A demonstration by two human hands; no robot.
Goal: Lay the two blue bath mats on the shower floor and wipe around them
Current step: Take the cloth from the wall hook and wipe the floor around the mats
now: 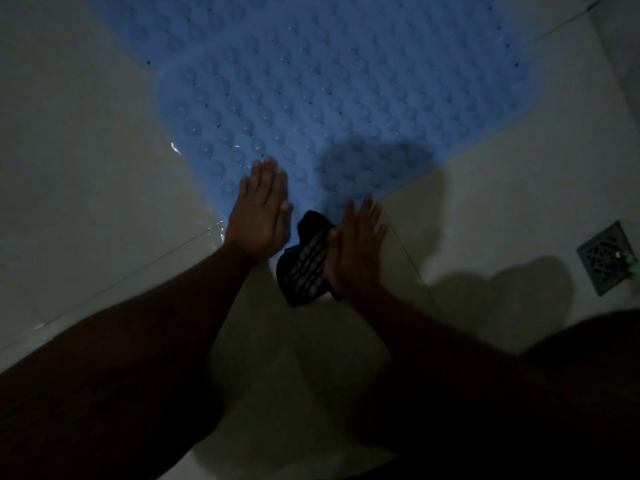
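A blue bath mat [346,98] with raised bumps lies flat on the pale shower floor [86,150]. Behind it, at the top left, the edge of a second blue mat [145,26] overlaps or touches it. My left hand [261,213] lies flat, fingers together, on the near corner of the front mat. My right hand [360,244] is flat on the floor at the mat's near edge, pressing down one side of a dark patterned cloth [304,268] that lies between my two hands.
A square metal floor drain [606,261] sits at the right, with something small and green on it. Water glints on the tile left of the mat [176,148]. Grout lines cross the floor. The scene is dim, and my knee or leg [588,358] is at the lower right.
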